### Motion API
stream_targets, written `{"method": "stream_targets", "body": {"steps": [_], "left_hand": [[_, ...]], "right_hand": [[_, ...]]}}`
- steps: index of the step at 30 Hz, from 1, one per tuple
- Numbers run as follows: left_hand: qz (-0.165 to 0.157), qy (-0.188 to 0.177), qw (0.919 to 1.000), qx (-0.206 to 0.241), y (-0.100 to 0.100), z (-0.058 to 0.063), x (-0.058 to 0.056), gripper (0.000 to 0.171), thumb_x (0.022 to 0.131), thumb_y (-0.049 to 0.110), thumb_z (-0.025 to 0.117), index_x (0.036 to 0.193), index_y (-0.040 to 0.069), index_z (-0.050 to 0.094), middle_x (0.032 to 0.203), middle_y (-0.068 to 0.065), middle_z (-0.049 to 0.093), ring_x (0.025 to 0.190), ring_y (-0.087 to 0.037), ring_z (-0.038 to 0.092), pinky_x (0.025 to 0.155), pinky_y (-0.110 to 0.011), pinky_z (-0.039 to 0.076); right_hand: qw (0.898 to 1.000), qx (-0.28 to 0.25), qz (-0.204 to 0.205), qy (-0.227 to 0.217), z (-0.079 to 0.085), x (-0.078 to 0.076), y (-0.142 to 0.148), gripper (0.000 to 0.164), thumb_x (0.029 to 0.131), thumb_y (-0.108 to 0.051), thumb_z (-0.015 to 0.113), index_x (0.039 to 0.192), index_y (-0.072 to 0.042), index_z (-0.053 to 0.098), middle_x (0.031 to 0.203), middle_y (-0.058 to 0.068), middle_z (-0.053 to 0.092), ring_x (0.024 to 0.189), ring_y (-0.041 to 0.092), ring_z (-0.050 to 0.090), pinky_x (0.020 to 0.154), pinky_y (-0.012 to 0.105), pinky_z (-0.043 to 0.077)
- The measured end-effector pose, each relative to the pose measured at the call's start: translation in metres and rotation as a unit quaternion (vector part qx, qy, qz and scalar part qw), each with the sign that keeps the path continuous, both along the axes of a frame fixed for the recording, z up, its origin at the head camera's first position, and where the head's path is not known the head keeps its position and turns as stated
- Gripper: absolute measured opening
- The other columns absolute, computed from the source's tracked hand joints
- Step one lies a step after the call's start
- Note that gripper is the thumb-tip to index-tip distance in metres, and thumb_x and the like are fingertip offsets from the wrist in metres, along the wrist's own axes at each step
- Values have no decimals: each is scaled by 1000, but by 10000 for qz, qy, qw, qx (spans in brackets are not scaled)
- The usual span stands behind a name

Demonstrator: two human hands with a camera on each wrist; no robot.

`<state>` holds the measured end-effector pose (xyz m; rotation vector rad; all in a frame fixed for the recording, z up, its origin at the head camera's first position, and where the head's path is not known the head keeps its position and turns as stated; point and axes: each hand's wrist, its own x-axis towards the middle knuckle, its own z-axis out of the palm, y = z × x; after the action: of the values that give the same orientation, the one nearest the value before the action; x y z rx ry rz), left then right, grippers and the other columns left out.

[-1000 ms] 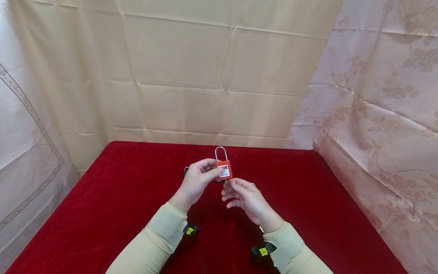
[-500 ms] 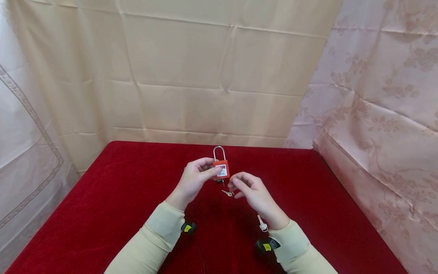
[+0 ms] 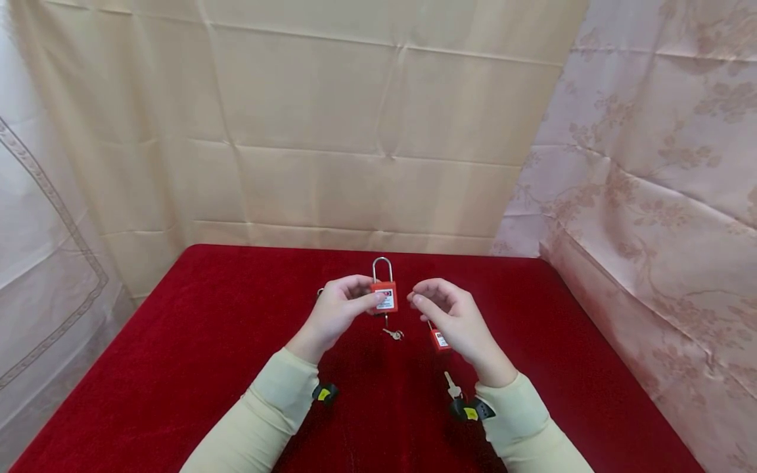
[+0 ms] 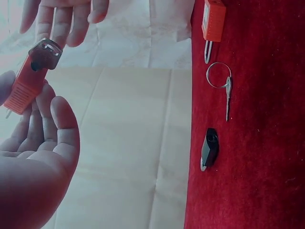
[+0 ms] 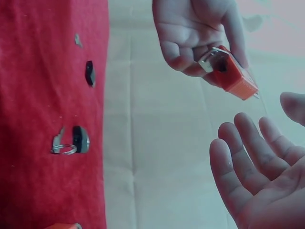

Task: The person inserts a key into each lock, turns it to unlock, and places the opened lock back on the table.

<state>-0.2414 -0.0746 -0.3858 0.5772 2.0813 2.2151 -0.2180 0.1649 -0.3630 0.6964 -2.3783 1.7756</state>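
My left hand (image 3: 334, 315) grips a red padlock (image 3: 384, 297) with a white label, its tall metal shackle upward, thumb across the front. A metal key (image 5: 208, 62) sticks out of the padlock's underside in the right wrist view. Just to the right, my right hand (image 3: 458, 322) hovers with relaxed fingers, holding nothing and apart from the padlock. Partly covered by that hand, a second red padlock (image 3: 439, 339) lies on the table. Below the held padlock in the head view lies a loose key (image 3: 393, 334) with a ring.
Another key (image 3: 452, 384) lies by the right wrist's black strap camera (image 3: 471, 411). Two dark padlocks (image 5: 90, 74) rest on the red cloth-covered table (image 3: 236, 368). A beige curtain (image 3: 307, 131) hangs behind, and a floral one (image 3: 662, 197) on the right.
My right hand has let go of the key under the padlock and moved right, up and away from it. The loose key below has come into view. My left hand keeps holding the padlock.
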Motion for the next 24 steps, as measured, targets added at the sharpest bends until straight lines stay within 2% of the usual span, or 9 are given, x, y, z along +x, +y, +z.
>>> {"method": "stream_targets", "body": {"steps": [5,11,15,20,24], "left_hand": [[-27,24,9999,-143,1,-1,-1,26,93,10,74,116,-2,70,98,-11,73,84,-27,67,78,-35,56],[-220,-71,9989,-396,1,0,1,26,92,9,75,115,-1,70,96,-10,72,87,-37,65,83,-50,56],[-308,-117,9977,-598,3,0,2,24,92,9,75,114,0,71,96,-11,72,85,-32,66,85,-54,55],[-430,-83,9963,-735,5,-1,2,25,92,9,75,114,-1,70,96,-10,73,82,-24,67,80,-44,57],[-556,-38,9942,-921,5,-4,1,26,91,10,76,115,-1,71,94,-9,73,85,-35,67,74,-34,56]], "right_hand": [[9999,-11,-103,105,6,-3,-3,22,99,-12,68,120,-5,66,113,14,72,101,31,68,80,46,58],[9998,-84,-142,116,8,-7,-4,27,98,-16,69,124,-8,66,117,16,70,105,32,67,82,41,58],[9998,-144,-144,73,8,-9,-3,29,99,-16,69,127,-7,65,119,15,70,108,29,67,84,38,58],[9996,-222,-171,-11,7,-11,-3,30,98,-14,69,127,-5,66,118,13,71,109,29,67,85,42,58],[9996,-240,-143,-102,6,-11,-4,29,98,-14,70,126,-5,67,116,13,71,106,33,67,84,40,58]]}}
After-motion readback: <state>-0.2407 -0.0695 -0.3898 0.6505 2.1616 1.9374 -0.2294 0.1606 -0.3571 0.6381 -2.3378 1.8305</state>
